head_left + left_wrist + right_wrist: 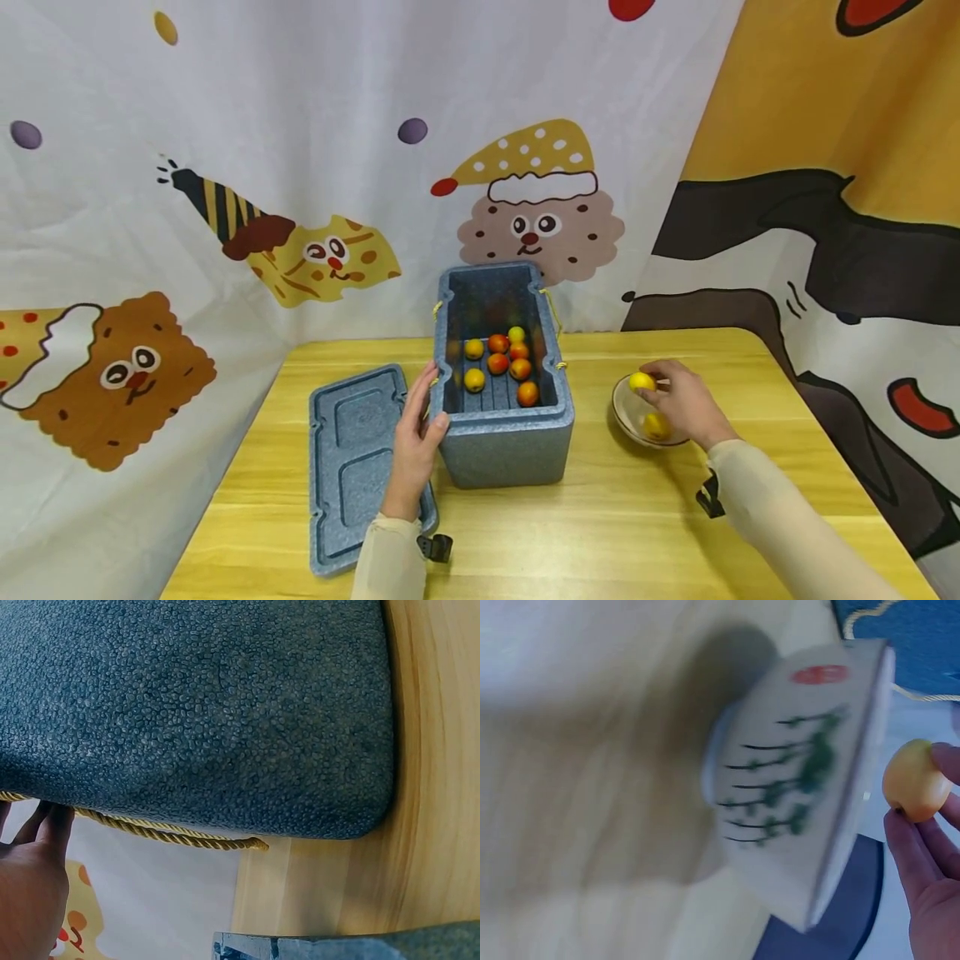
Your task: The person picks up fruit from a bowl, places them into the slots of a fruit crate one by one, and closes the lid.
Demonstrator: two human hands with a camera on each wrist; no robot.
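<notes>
In the head view, my right hand (692,407) pinches a small yellow fruit (642,382) between thumb and fingertips, over the rim of a white bowl (626,414). In the right wrist view the fruit (916,780) is smooth and yellow-orange, clear of the bowl (780,787), whose outside bears green plant drawings and a red mark. Another yellow fruit (657,427) lies in the bowl. My left hand (414,450) rests against the near left corner of a speckled blue-grey box (510,457), fingers along its side and thumb at the rim. Several red-orange and yellow fruits (520,368) lie inside.
Left of the box, its matching lid (352,467) lies flat on the wooden table (600,533). Yellow rope (180,838) runs along the box's side. Behind the table hangs a cloth (322,108) with cartoon figures.
</notes>
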